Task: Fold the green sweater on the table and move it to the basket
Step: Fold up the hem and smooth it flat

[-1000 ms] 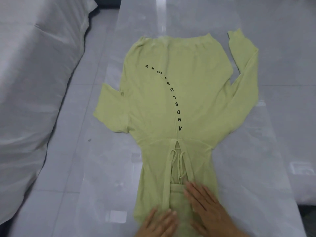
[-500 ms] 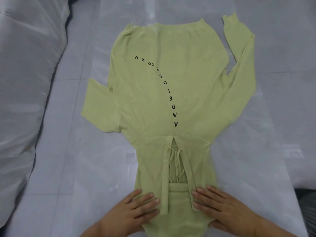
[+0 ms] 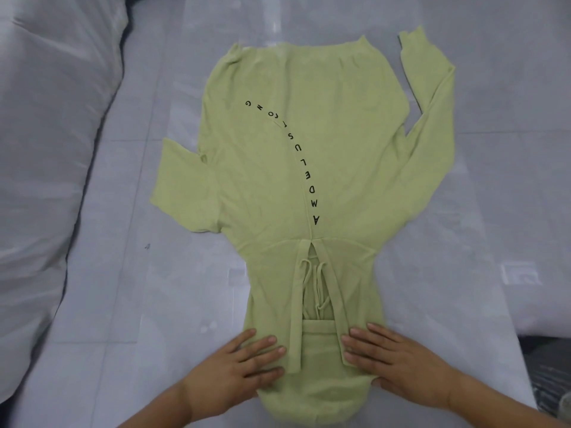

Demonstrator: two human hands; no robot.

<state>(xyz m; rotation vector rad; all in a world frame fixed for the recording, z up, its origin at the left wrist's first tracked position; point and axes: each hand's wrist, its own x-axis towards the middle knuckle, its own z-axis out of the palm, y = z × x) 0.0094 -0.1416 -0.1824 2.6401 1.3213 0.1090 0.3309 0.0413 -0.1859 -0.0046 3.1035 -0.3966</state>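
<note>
The green sweater (image 3: 278, 168) lies spread flat on the table (image 3: 463, 273), with a curved line of black letters down its middle. Its near end is narrow, with a slit and thin ties. One sleeve is folded short at the left, and the other bends upward at the far right. My left hand (image 3: 238, 369) rests flat on the near left part of the sweater, fingers apart. My right hand (image 3: 398, 362) rests flat on the near right part, fingers apart. Neither hand grips the cloth. No basket is in view.
A large pale grey cushion or bedding (image 3: 46, 149) lies along the table's left side. The table is covered with a clear plastic sheet. A dark gap (image 3: 547, 359) shows past the table's near right edge.
My hands have slid apart from the middle of the sweater's near end to its left and right sides, flattening it. The view has shifted slightly.
</note>
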